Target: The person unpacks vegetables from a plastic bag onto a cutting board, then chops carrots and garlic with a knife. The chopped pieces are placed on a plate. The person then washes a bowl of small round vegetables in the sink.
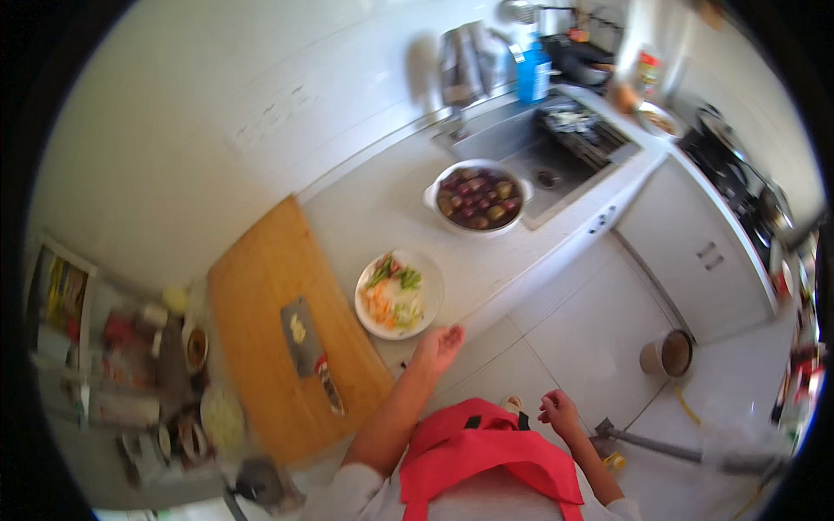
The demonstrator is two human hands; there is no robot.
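Note:
My left hand (442,348), palm turned up and fingers loosely bent, hangs by the counter's front edge, just beyond the rim of a white plate (427,267). Sorted on that plate are chopped orange pieces (378,306), green pieces (408,279) and pale green pieces (406,314). A cleaver (301,352) lies flat on the wooden cutting board (260,280), with pale minced bits (298,329) on its blade. Lower right, my right hand (558,410) hangs over the floor beside my red apron (482,449), fingers loosely curled. Neither hand shows anything in it.
A white two-handled pot (477,231) of purple and yellowish round produce stands beside the steel sink (515,140). Behind the sink is a blue bottle (534,75). Jars and bowls (195,348) crowd the left side. A bin (666,353) stands on the tiled floor.

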